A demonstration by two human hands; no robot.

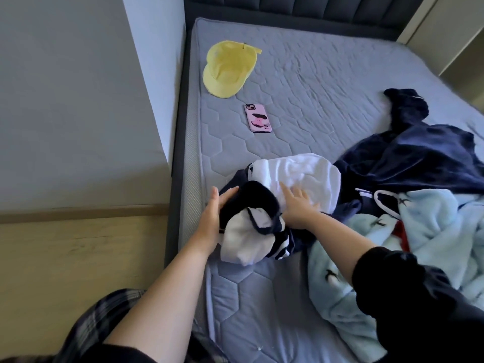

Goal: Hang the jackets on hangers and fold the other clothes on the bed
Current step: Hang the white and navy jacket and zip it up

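Observation:
A white and dark navy garment (296, 176) lies bunched near the left edge of the grey mattress (301, 82). My left hand (213, 216) holds its dark navy part at the left side, thumb on top. With fingers spread flat, my right hand (297, 206) presses on the white part. To the right a dark navy plush garment (424, 155) sprawls across the bed. A light blue fleece garment (432, 231) with small dark prints and a white drawstring lies crumpled at the near right, partly under my right sleeve.
A yellow cap (229, 68) lies upside down at the far left of the mattress. A phone in a pink case (258, 118) lies face down between the cap and the clothes. A wall and wooden floor (78, 258) border the bed's left side. The dark headboard (288, 6) is at the top.

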